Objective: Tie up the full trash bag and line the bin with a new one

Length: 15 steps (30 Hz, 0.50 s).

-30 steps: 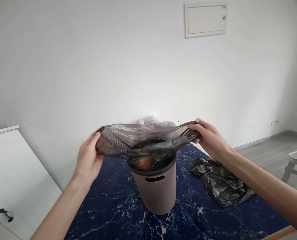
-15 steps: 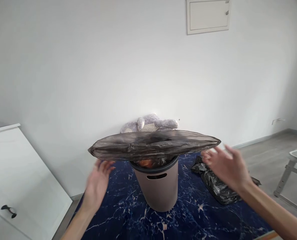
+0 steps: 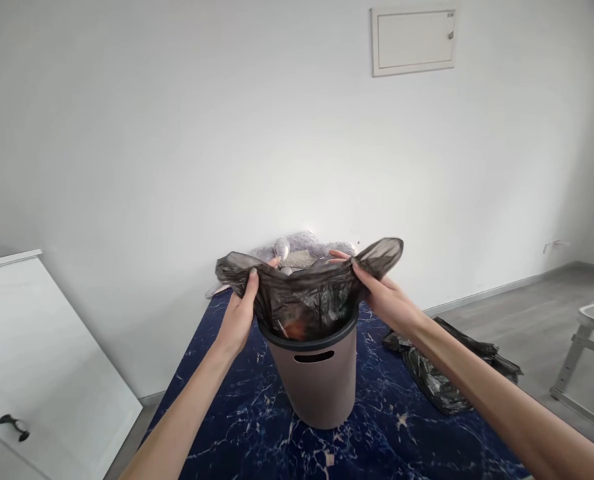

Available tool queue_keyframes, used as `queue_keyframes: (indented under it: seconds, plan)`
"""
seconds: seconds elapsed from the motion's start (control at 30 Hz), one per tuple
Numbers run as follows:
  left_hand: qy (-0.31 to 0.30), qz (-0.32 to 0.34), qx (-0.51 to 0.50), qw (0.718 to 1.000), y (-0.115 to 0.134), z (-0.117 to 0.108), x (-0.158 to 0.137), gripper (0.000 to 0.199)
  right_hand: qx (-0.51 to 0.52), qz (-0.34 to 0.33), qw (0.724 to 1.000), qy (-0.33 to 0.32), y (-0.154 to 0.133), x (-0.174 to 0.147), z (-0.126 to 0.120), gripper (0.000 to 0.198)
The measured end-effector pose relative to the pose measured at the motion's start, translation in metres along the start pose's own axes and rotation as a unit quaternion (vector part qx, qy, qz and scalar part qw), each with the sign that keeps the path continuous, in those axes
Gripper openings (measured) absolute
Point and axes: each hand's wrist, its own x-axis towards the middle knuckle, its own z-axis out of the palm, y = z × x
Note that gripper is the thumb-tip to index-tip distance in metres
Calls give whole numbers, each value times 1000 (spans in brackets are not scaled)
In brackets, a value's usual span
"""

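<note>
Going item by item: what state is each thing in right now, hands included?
Bin: upright on the blue table.
Dark bag: inside the bin, top pulled up above the rim, something orange showing through.
Left hand: gripping the dark bag.
Right hand: gripping the dark bag.
Black bag: crumpled, lying at right.
Plush toy: behind the bin, partly hidden.
Wall panel: shut.

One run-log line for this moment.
left hand: grips bag | right hand: grips bag | bag: top above bin | bin: upright on table
</note>
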Motion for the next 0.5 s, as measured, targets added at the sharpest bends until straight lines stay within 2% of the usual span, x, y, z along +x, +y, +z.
queue_keyframes:
  seconds: [0.13, 0.2, 0.27, 0.3, 0.37, 0.5]
  plan:
    - [51, 24, -127, 990, 2, 7, 5, 50, 143, -28, 989, 12, -4, 15, 7, 34]
    - [27, 18, -164, 986, 5, 8, 7, 45, 210, -37, 977, 8, -4, 23, 8, 28]
    - [10, 13, -195, 981, 11, 10, 8, 33, 245, -24, 969, -2, -6, 31, 10, 34]
    - [4, 18, -201, 979, 13, 11, 9, 30, 245, -14, 969, -4, -7, 35, 12, 38]
    - [-14, 38, -186, 982, 18, 16, 10, 39, 213, 11, 977, -3, -12, 41, 19, 44]
    - [-98, 39, -53, 993, 24, 26, 8, 49, 95, 78, 992, -20, -22, 45, 37, 39]
